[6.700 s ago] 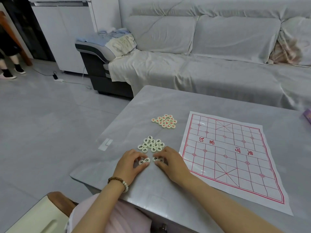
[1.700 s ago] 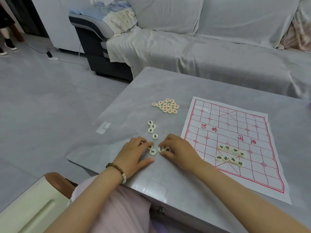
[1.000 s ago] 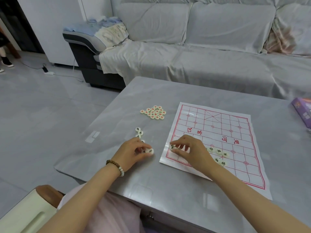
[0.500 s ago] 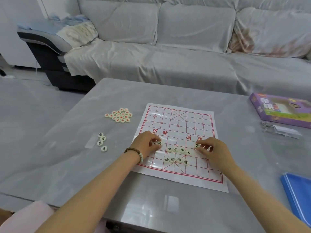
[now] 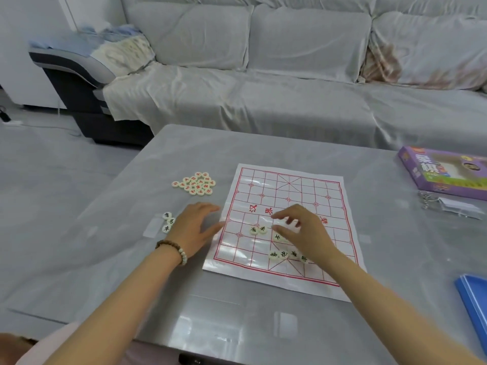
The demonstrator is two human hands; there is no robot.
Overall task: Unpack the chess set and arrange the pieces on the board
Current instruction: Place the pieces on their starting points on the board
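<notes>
The board bears red "汉界"; the purple box reads "象棋"; characters on the pieces are too small.

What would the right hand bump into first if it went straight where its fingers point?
Probably the two black-lettered pieces lying side by side on the board, just left of the right hand's fingertips. How high the hand hovers is unclear.

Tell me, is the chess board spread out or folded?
Spread out. The board lies flat on the table, all four corners showing.
</notes>
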